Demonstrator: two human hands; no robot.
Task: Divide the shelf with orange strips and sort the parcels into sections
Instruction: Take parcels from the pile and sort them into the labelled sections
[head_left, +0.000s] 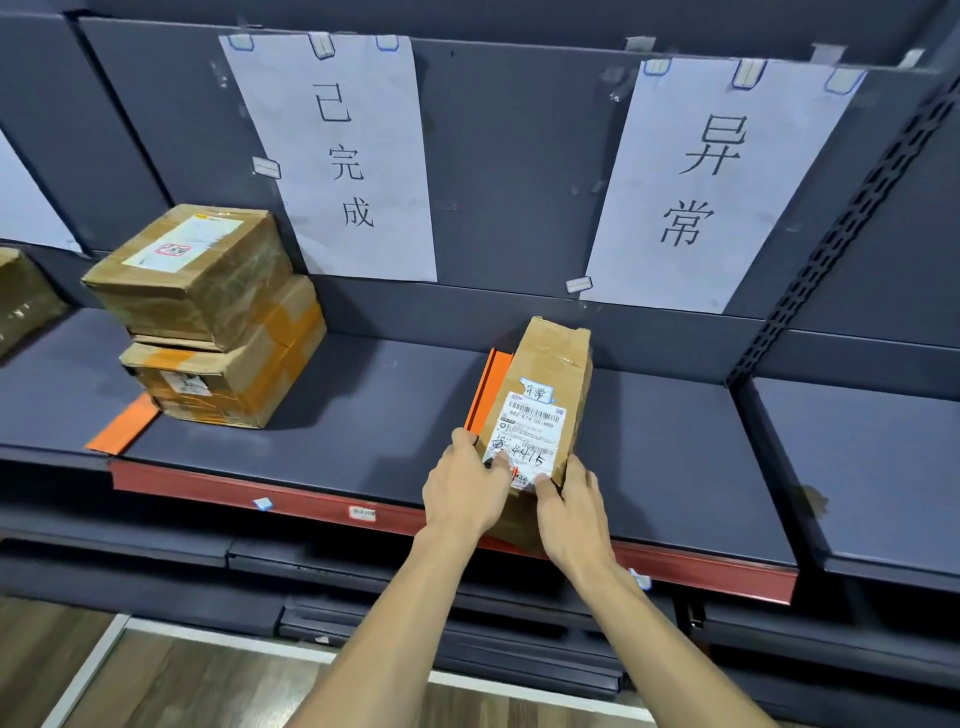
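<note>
Parcel (540, 410): lay on shelf (363, 410), touching orange strip (488, 389) on its left. My left hand (465, 491) and right hand (571, 512) each had a grip clamped on its near end.

On the shelf's back panel, "已完成" is printed on the left paper sign (337, 156) and "异常" on the right paper sign (711, 182), while "异常" and "4415" are handwritten on the held parcel's shipping label (527, 434).
</note>
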